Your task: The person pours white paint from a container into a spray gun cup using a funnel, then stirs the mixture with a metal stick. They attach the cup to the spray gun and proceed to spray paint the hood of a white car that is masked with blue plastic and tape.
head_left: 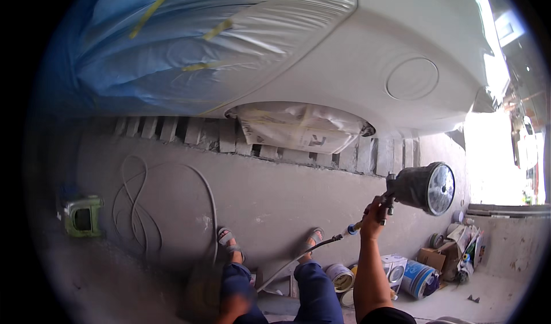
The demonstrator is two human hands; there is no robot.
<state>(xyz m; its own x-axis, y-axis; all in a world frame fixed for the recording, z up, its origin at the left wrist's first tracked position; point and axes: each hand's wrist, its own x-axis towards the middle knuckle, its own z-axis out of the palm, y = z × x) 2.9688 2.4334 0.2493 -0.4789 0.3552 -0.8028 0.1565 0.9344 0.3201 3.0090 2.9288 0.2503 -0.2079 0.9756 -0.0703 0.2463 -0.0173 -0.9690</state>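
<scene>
In my right hand [374,215] is a paint spray gun [391,189] with a large dark cup [418,187], its lid tilted to the right. An air hose [304,254] runs from the gun's handle down between my legs. My left hand [234,305] is a blur beside my left knee, its fingers not readable. Beyond the gun stands a pale grey-white car body panel [344,65] with a round fuel flap [412,78]. Printed paper [298,130] covers the wheel, and plastic film [229,48] with yellow tape strips covers the car's left part.
Loops of hose [135,203] lie on the grey floor at left, near a green step stool [83,216]. Paint cans [340,277], a blue-and-white bucket [418,279] and a cardboard box [431,258] stand at lower right. A floor grate [227,137] runs under the car.
</scene>
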